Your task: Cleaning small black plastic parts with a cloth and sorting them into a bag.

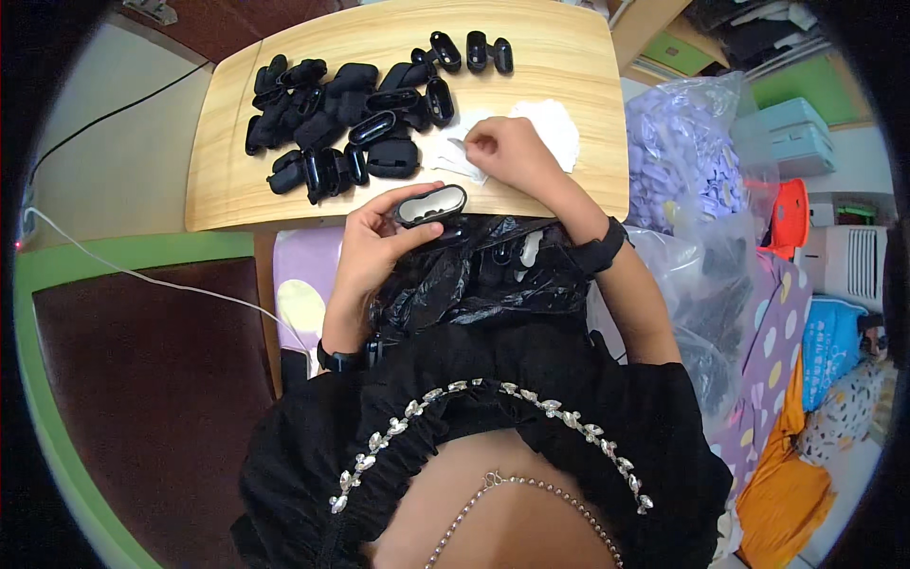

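My left hand (pixel 374 242) grips a small black oval earbud case (pixel 432 205) at the table's near edge, fingers behind it and thumb along its front. A pale lining with dark cut-outs faces up inside it. Over the table, my right hand (pixel 517 156) has its thumb and index finger pinched together at a thin white piece (pixel 455 152). More thin white pieces (pixel 553 133) lie in a heap beside that hand. To the left, many similar black cases (pixel 374 128) are piled on the wooden table (pixel 540 66), some with glossy shells.
A black plastic bag (pixel 474 275) with cases inside lies on my lap, under the table edge. Clear bags stand at the right, one full of lilac pieces (pixel 682 156). A white cable (pixel 180 280) crosses the left side. A brown chair panel (pixel 142 370) is at the left.
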{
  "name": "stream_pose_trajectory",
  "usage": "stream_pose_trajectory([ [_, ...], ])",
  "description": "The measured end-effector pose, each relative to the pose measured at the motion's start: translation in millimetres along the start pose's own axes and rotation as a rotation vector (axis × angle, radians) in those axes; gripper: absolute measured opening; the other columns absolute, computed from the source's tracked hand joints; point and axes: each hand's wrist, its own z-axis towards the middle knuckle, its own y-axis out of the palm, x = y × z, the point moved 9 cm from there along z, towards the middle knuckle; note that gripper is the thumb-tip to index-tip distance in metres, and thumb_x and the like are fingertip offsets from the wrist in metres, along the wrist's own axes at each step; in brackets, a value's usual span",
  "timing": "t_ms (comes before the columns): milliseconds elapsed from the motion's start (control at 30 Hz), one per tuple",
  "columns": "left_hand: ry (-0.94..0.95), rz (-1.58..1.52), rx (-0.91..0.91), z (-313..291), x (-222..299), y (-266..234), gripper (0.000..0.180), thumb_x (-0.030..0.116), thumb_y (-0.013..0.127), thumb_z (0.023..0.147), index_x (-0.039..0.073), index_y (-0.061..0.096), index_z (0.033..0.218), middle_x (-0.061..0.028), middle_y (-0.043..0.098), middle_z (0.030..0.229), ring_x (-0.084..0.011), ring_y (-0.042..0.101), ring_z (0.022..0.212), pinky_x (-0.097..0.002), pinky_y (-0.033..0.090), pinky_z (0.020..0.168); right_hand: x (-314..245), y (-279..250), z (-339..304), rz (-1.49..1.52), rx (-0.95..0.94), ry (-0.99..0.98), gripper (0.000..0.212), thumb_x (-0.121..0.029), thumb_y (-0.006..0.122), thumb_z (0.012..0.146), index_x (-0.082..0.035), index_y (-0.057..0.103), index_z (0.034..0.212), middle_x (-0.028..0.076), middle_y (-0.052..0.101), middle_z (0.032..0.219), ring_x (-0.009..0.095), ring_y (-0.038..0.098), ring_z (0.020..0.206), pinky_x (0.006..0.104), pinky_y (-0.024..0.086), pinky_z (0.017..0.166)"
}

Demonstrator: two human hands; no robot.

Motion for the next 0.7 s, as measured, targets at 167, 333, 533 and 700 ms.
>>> stream_pose_trajectory([
  [167,0.245,0.015,-0.025,11,17,18,0.046,-0.009,0.071,0.07,0.0,0.061,0.114,-0.0091,0.062,0.114,-0.0062,0.059,0.091,-0.0169,0.048,0.075,9,-22,-18,0.332,0.044,0.149,0.015,-0.011,0.067,0.08,0.001,0.069,0.09,0.008,0.068,0.081,0.011,0.062,0.07,0.0238,0.049,0.066],
  [333,0.056,-0.065,-0.199,11,21,45,0.044,-0.009,0.071,0.071,0.001,0.062,0.112,-0.0081,0.064,0.108,-0.0075,0.059,0.092,-0.0191,0.048,0.077,-22,-36,-48,0.606,-0.094,0.1,0.013,-0.007,0.066,0.082,0.003,0.068,0.09,0.004,0.067,0.084,0.008,0.06,0.073,0.022,0.049,0.068],
  [533,-0.061,0.076,-0.199,-3,35,52,0.042,-0.009,0.071,0.071,-0.002,0.062,0.111,-0.0095,0.064,0.106,-0.0118,0.06,0.093,-0.024,0.049,0.083,-34,-116,-78,0.629,0.352,0.08,0.012,-0.003,0.066,0.081,0.003,0.066,0.091,0.006,0.067,0.084,0.01,0.06,0.076,0.0227,0.048,0.069],
  [700,0.235,0.08,-0.089,-15,67,60,0.042,-0.006,0.073,0.07,-0.004,0.062,0.111,-0.0107,0.064,0.107,-0.0134,0.06,0.096,-0.0256,0.048,0.087,-131,-132,-134,-0.248,0.601,-0.511,0.021,0.005,0.067,0.07,0.0,0.066,0.091,0.011,0.065,0.089,0.023,0.062,0.08,0.0323,0.048,0.078],
])
